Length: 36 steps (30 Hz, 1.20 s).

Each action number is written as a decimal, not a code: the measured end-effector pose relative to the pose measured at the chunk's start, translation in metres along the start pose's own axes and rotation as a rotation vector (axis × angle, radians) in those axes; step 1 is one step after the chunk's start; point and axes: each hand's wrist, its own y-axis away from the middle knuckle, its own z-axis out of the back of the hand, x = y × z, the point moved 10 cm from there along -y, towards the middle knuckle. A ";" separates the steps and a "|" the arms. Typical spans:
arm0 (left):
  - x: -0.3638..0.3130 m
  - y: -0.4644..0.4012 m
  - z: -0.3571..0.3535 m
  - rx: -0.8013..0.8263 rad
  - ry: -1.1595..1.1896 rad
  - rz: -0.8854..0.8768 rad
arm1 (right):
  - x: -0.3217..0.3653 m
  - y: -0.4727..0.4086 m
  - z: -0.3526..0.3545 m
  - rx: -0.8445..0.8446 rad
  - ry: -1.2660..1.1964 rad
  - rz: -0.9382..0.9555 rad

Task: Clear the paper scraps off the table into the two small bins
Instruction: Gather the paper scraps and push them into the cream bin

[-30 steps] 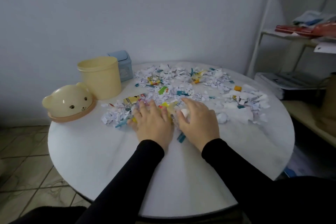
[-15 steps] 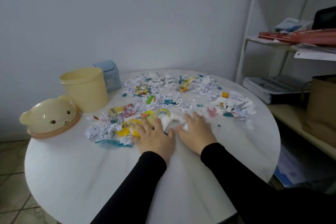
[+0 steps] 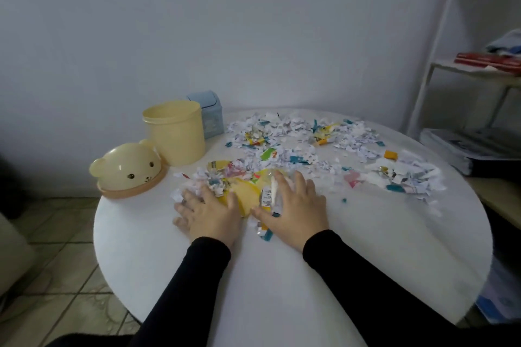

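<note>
Torn paper scraps (image 3: 284,146), white and coloured, lie strewn over the far half of the round white table (image 3: 282,284). My left hand (image 3: 210,215) and my right hand (image 3: 294,207) press palm-down side by side on a gathered heap of scraps (image 3: 244,196) with a large yellow piece in it. The fingers of both are spread over the paper. An open yellow bin (image 3: 176,134) stands at the table's far left, with a small blue lidded bin (image 3: 210,114) just behind it.
A bear-shaped yellow lid (image 3: 128,170) lies on the table left of the yellow bin. Another scrap cluster (image 3: 406,182) sits at the right side. A white shelf (image 3: 476,73) with books and a paper stack (image 3: 468,149) stands right of the table. Tiled floor (image 3: 48,262) shows at left.
Both hands have dragged scraps toward the near-left, and a denser heap with a yellow piece has built up between them. The view has shifted.
</note>
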 end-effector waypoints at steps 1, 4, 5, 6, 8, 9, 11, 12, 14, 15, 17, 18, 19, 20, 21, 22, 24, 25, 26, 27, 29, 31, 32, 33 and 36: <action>-0.004 -0.002 -0.004 0.013 -0.007 -0.023 | 0.006 -0.004 -0.005 0.011 0.015 0.019; -0.019 -0.011 -0.013 0.009 -0.055 -0.107 | 0.017 -0.021 -0.013 0.023 0.010 0.025; -0.023 -0.017 -0.013 -0.013 -0.072 -0.133 | 0.019 -0.028 -0.013 0.025 0.005 0.027; -0.029 -0.021 -0.010 -0.049 -0.080 -0.160 | 0.021 -0.035 -0.013 0.025 -0.005 0.029; -0.036 -0.028 0.001 -0.138 -0.055 -0.200 | 0.021 -0.045 -0.009 0.002 -0.042 0.025; -0.038 -0.031 0.008 -0.188 -0.023 -0.208 | 0.021 -0.048 -0.005 -0.022 -0.064 0.025; -0.034 -0.038 0.022 -0.271 0.046 -0.199 | 0.025 -0.050 0.001 -0.073 -0.089 0.051; -0.031 -0.043 0.026 -0.293 0.062 -0.195 | 0.028 -0.050 0.003 -0.095 -0.092 0.072; -0.025 -0.055 0.027 -0.270 0.073 -0.195 | 0.036 -0.052 0.001 -0.102 -0.092 0.101; -0.023 -0.059 0.024 -0.235 0.081 -0.197 | 0.038 -0.053 -0.001 -0.088 -0.090 0.101; -0.024 -0.071 0.017 -0.170 0.060 -0.207 | 0.041 -0.062 -0.007 -0.072 -0.077 0.097; -0.026 -0.074 0.014 -0.153 0.030 -0.217 | 0.041 -0.066 -0.008 -0.067 -0.064 0.097; -0.026 -0.079 0.013 -0.149 0.007 -0.218 | 0.041 -0.070 -0.010 -0.059 -0.052 0.100; -0.025 -0.082 0.014 -0.155 -0.004 -0.202 | 0.039 -0.074 -0.012 -0.042 -0.044 0.100; -0.019 -0.087 0.015 -0.156 -0.014 -0.163 | 0.040 -0.078 -0.016 -0.018 -0.041 0.098; -0.014 -0.090 0.014 -0.145 -0.022 -0.117 | 0.038 -0.081 -0.018 0.000 -0.037 0.088; -0.006 -0.096 0.007 -0.092 -0.030 -0.044 | 0.038 -0.085 -0.020 0.019 -0.022 0.072; -0.004 -0.098 0.003 -0.070 -0.027 -0.030 | 0.039 -0.085 -0.021 0.019 -0.012 0.070; -0.005 -0.100 0.001 -0.063 -0.025 -0.036 | 0.040 -0.086 -0.021 0.019 -0.010 0.068; -0.007 -0.102 0.000 -0.070 -0.025 -0.054 | 0.040 -0.086 -0.022 0.024 -0.016 0.063; -0.012 -0.103 0.003 -0.110 -0.012 -0.107 | 0.039 -0.085 -0.024 0.036 -0.034 0.051; -0.021 -0.099 0.008 -0.152 0.040 -0.166 | 0.036 -0.085 -0.023 0.034 -0.044 0.040; -0.025 -0.097 0.012 -0.171 0.075 -0.195 | 0.036 -0.086 -0.021 0.031 -0.050 0.037; -0.030 -0.095 0.014 -0.189 0.110 -0.228 | 0.036 -0.085 -0.020 0.028 -0.057 0.034; -0.045 -0.092 0.017 -0.210 0.189 -0.366 | 0.040 -0.084 -0.016 -0.004 -0.111 0.057</action>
